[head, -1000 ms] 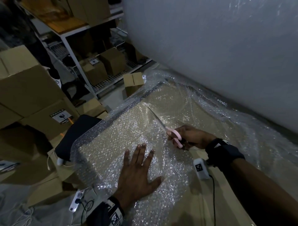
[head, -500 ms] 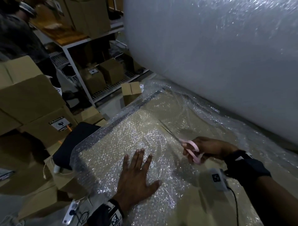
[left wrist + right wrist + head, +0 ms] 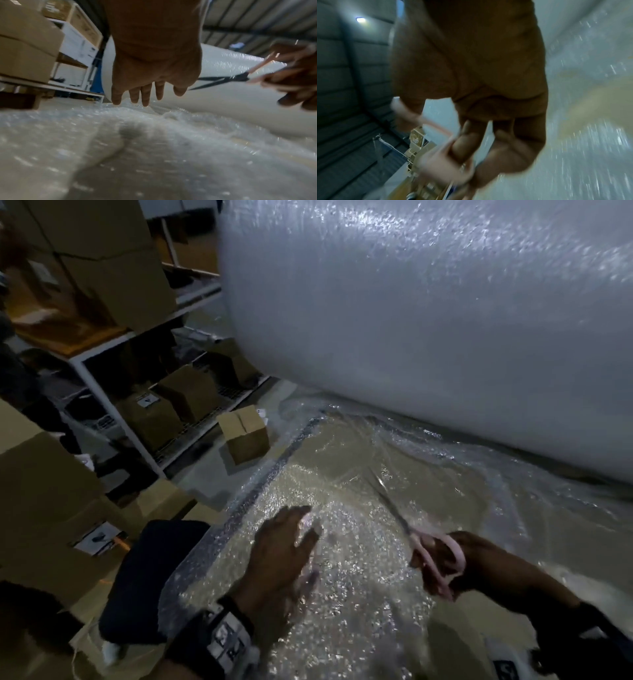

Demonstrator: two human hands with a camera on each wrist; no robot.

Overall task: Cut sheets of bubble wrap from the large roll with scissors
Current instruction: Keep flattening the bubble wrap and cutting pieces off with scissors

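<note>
The large white bubble wrap roll (image 3: 428, 320) fills the back right, also seen as the roll (image 3: 231, 81). A clear bubble wrap sheet (image 3: 342, 583) unrolled from it lies across the floor toward me. My right hand (image 3: 455, 563) grips pink-handled scissors (image 3: 428, 546), blades pointing toward the roll; the scissors (image 3: 228, 79) show slightly parted blades. My left hand (image 3: 284, 546), fingers straight, hovers just above the sheet (image 3: 154, 148), with the left hand (image 3: 150, 75) lifted off it. The right wrist view is blurred; the right hand (image 3: 488, 135) has fingers through pink handles.
A small cardboard box (image 3: 245, 433) stands on the floor left of the sheet. White metal shelving (image 3: 102, 392) with boxes runs along the left. Stacked cartons (image 3: 44, 491) and a dark pad (image 3: 144, 577) sit near left.
My left hand has lifted off the sheet, where it was pressed flat. My right hand with the scissors has drawn back toward me and to the right.
</note>
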